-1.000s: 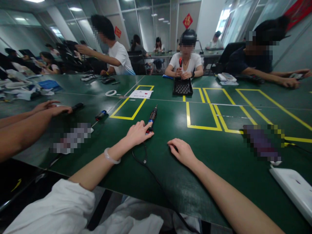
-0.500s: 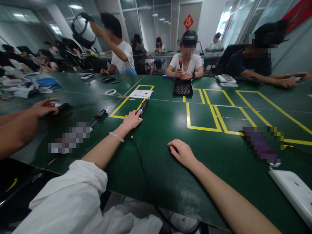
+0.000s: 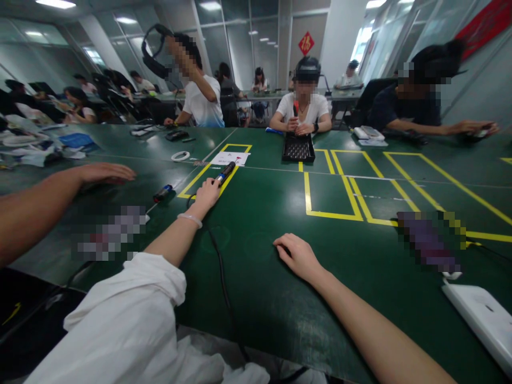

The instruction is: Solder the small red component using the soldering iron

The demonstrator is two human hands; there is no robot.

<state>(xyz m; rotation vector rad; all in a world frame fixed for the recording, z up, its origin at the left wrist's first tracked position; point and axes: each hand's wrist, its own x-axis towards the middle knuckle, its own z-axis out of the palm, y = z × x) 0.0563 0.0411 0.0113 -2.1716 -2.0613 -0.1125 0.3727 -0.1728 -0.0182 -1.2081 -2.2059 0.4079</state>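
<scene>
My left hand point(image 3: 207, 195) reaches forward across the table, closed around the rear of a black and blue electric screwdriver point(image 3: 226, 172). Its front end points away to the right, over a yellow tape line and close to a white printed sheet point(image 3: 229, 158). A black cord point(image 3: 222, 272) loops beside the wrist and runs down over the table's near edge. My right hand point(image 3: 296, 255) rests on the green tabletop, its fingers loosely bent, a gap between thumb and forefinger, and nothing held.
Yellow tape point(image 3: 335, 215) marks boxes on the green table. Another black and blue tool point(image 3: 162, 193) lies left of my hand, near a co-worker's arm point(image 3: 44, 205). Opposite, a person holds a red-and-black tool over a black tray point(image 3: 298, 148). A white device point(image 3: 478, 320) lies right.
My left hand and the screwdriver have shifted left into the taped box, and the cord swung along. My right hand stays put. The co-worker's hand at left has flattened out.
</scene>
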